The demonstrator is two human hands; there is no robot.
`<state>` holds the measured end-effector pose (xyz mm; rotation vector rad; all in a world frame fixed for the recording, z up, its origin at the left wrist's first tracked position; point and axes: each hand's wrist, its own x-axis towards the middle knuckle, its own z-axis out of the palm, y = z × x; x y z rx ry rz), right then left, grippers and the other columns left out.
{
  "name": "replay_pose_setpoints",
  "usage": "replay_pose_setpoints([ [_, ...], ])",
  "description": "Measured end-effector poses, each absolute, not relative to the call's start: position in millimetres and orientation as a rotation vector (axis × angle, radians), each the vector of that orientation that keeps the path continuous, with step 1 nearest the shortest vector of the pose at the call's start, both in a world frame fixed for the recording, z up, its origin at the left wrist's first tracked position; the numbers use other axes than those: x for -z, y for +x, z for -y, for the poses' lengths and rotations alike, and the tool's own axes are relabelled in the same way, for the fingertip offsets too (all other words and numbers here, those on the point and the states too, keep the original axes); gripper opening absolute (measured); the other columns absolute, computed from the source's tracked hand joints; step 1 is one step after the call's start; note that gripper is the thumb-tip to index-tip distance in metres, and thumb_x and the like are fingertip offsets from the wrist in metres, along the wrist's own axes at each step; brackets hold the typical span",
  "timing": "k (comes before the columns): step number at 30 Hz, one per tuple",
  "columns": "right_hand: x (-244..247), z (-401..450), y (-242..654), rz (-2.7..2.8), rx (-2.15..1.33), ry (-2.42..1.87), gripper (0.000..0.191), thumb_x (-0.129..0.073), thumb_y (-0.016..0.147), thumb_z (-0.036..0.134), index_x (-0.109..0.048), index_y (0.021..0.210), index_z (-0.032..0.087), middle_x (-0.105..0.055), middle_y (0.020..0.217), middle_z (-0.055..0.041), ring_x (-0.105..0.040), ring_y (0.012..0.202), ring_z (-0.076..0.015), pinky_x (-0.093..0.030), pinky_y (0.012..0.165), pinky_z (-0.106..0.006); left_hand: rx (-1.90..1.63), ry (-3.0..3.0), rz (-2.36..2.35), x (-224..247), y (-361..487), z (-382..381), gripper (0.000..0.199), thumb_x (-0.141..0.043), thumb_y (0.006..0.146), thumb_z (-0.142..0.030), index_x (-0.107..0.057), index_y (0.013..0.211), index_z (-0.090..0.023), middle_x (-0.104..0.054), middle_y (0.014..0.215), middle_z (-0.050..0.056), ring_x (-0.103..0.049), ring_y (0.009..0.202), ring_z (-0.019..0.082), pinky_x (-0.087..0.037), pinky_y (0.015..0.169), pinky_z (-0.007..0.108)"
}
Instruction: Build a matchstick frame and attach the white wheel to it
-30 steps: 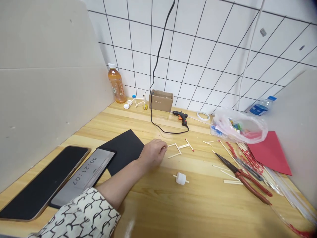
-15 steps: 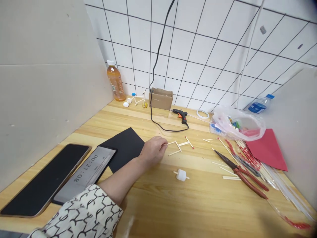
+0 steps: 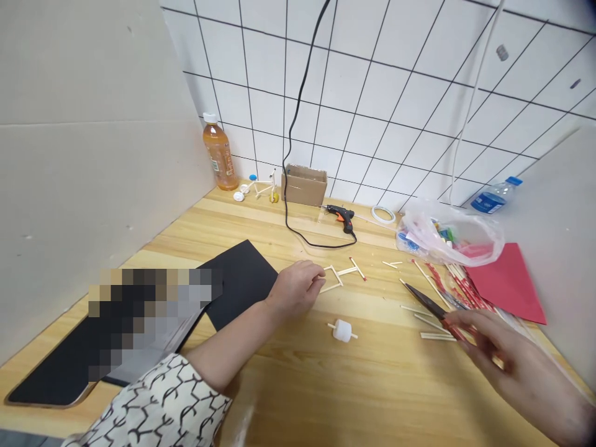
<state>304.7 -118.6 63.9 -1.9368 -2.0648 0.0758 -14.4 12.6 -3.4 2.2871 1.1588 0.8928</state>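
Near the table's far left corner stands an orange drink bottle (image 3: 218, 155), and beside it a small stick model (image 3: 263, 183). Next come an open cardboard box (image 3: 305, 186) and a black glue gun (image 3: 342, 216); its cord bends in front of the box. A plastic bag (image 3: 447, 236) is toward the far right corner, over red paper (image 3: 512, 282). Black paper (image 3: 242, 276) lies by the left forearm. A white roller (image 3: 343, 330) lies between the hands.

The table (image 3: 326, 391) is pale wood, against a white tiled wall (image 3: 354, 93).

The matchstick frame (image 3: 347, 271), thin and pale, with red tip, lies mid-table; the left hand (image 3: 295, 287) pinches its left end, fingers almost closed. The right hand (image 3: 516, 366) has thumb and forefinger closed on the red-handled pliers (image 3: 426, 301), near the right edge, dark jaws pointing to far left.
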Motion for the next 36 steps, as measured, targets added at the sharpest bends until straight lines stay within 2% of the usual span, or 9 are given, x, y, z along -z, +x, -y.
replay_pose_setpoints([
  [2, -66.5, 99.6, 289.1, 2.149, -0.182, -1.925, 0.023, -0.049, 0.083, 0.036, -0.060, 0.099, 0.024, -0.067, 0.091, -0.0061, -0.061, 0.062, -0.0159, -0.050, 0.057, -0.028, -0.908, 2.265, -1.136, -2.4, -12.3, -8.6, 0.011, -0.050, 0.081, -0.018, -0.061, 0.082, -0.017, -0.065, 0.080, 0.004, -0.058, 0.077, 0.016, -0.045, 0.071, 0.027],
  [4, -67.9, 82.9, 276.6, 2.222, -0.281, -1.931, 0.023, -0.046, 0.085, 0.038, -0.061, 0.093, 0.022, -0.066, 0.078, -0.0052, -0.060, 0.060, -0.0167, -0.048, 0.055, -0.029, -0.920, 2.240, -1.122, -9.8, -10.8, -4.9, 0.010, -0.051, 0.081, -0.017, -0.061, 0.083, -0.017, -0.065, 0.079, 0.003, -0.058, 0.075, 0.016, -0.045, 0.069, 0.027],
  [6, -68.8, 69.6, 267.4, 2.271, -0.351, -1.920, 0.025, -0.044, 0.086, 0.040, -0.061, 0.089, 0.021, -0.065, 0.073, -0.0045, -0.061, 0.061, -0.0178, -0.047, 0.056, -0.029, -0.907, 2.220, -1.119, -18.0, -10.0, -1.1, 0.010, -0.051, 0.081, -0.017, -0.061, 0.083, -0.017, -0.064, 0.077, 0.003, -0.058, 0.074, 0.015, -0.044, 0.067, 0.026],
  [13, -63.1, 47.9, 265.6, 2.311, -0.458, -1.866, 0.027, -0.045, 0.086, 0.041, -0.063, 0.087, 0.021, -0.069, 0.078, -0.0048, -0.062, 0.066, -0.0187, -0.046, 0.058, -0.029, -0.779, 2.234, -1.098, -31.0, -3.6, 11.7, 0.012, -0.050, 0.081, -0.015, -0.061, 0.084, -0.017, -0.064, 0.078, 0.003, -0.058, 0.073, 0.015, -0.043, 0.064, 0.025],
  [21, -37.6, 42.1, 255.0, 2.339, -0.627, -1.725, 0.022, -0.043, 0.088, 0.031, -0.061, 0.081, 0.020, -0.067, 0.075, -0.0042, -0.060, 0.066, -0.0165, -0.044, 0.059, -0.027, -0.804, 2.097, -1.101, 4.5, 3.3, 11.4, 0.012, -0.049, 0.082, -0.017, -0.062, 0.082, -0.017, -0.063, 0.076, 0.002, -0.057, 0.072, 0.013, -0.043, 0.066, 0.024],
  [27, -24.3, 48.7, 231.1, 2.319, -0.861, -1.503, 0.019, -0.044, 0.088, 0.025, -0.059, 0.080, 0.019, -0.064, 0.077, -0.0040, -0.058, 0.072, -0.0157, -0.045, 0.065, -0.027, -0.594, 2.065, -1.100, 4.8, -7.5, 14.9, 0.014, -0.049, 0.083, -0.020, -0.062, 0.081, -0.017, -0.061, 0.075, 0.002, -0.054, 0.071, 0.013, -0.041, 0.065, 0.024],
  [33, -27.2, 55.6, 218.6, 2.358, -0.974, -1.489, 0.011, -0.053, 0.084, 0.027, -0.058, 0.079, 0.020, -0.060, 0.075, -0.0017, -0.055, 0.071, -0.0150, -0.043, 0.063, -0.027, -0.365, 2.101, -1.027, -8.8, -9.9, 14.8, 0.012, -0.061, 0.076, -0.026, -0.063, 0.082, -0.016, -0.059, 0.072, 0.001, -0.052, 0.068, 0.013, -0.038, 0.061, 0.023],
  [36, -25.4, 57.9, 212.2, 2.384, -1.000, -1.492, 0.010, -0.055, 0.083, 0.027, -0.059, 0.078, 0.021, -0.060, 0.075, -0.0011, -0.055, 0.069, -0.0149, -0.042, 0.061, -0.026, -0.259, 2.139, -0.951, -7.6, -11.4, 13.1, 0.010, -0.064, 0.073, -0.023, -0.064, 0.081, -0.017, -0.060, 0.072, 0.000, -0.053, 0.067, 0.013, -0.037, 0.058, 0.021],
])
